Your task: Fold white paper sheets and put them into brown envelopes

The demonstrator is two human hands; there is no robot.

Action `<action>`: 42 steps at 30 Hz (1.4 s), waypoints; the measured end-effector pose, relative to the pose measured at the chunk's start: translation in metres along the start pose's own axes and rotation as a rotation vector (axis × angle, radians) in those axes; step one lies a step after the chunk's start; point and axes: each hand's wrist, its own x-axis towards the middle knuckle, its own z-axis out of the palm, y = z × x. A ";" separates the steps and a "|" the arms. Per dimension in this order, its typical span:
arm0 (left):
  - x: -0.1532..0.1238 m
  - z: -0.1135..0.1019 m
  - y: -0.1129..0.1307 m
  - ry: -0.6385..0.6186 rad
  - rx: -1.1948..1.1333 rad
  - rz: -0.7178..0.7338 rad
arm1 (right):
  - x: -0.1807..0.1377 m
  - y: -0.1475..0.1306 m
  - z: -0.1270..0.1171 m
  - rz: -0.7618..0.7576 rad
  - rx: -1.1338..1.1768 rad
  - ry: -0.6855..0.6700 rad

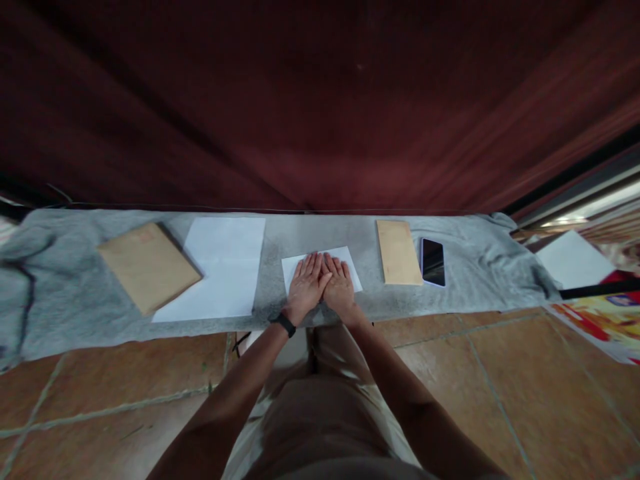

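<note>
Legible text: none can be read. Two illegible markings are recorded, with directions taken from the centre of the head view.

Item 1: brown packet [150,270], at nine o'clock; a faint reddish mark [147,237] is borne near its twelve o'clock edge, too blurred to be deciphered.

Item 2: red, yellow and white printed packaging [600,325], between three and four o'clock; a small blue patch [623,301] is carried towards its one o'clock side, its details being too small and smeared to be made out.
</note>
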 end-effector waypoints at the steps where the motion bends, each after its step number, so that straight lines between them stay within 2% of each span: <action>1: -0.001 0.000 -0.001 0.003 0.013 -0.002 | 0.000 0.002 0.000 0.006 0.002 0.009; 6: -0.008 0.000 -0.009 0.017 0.087 0.017 | -0.001 0.017 -0.001 0.056 0.012 0.063; 17: -0.029 -0.003 -0.026 0.053 0.124 -0.075 | -0.012 0.045 -0.005 0.152 0.002 0.138; 22: -0.037 -0.008 -0.030 0.055 0.129 -0.130 | -0.009 0.042 -0.012 0.203 0.021 0.133; 24: -0.035 -0.009 -0.028 0.072 0.127 -0.133 | -0.002 0.032 -0.014 0.168 0.039 0.096; 27: -0.031 -0.009 -0.019 0.085 0.124 -0.120 | 0.012 0.013 -0.012 0.027 0.108 0.048; 31: -0.024 -0.009 -0.003 0.006 0.132 -0.063 | 0.023 -0.001 -0.005 -0.133 0.160 0.000; 35: -0.023 -0.007 0.003 -0.021 0.138 -0.035 | 0.024 0.005 0.000 -0.146 0.139 0.001; 42: -0.025 -0.003 0.001 -0.012 0.131 -0.033 | 0.021 0.014 -0.003 -0.135 0.069 -0.022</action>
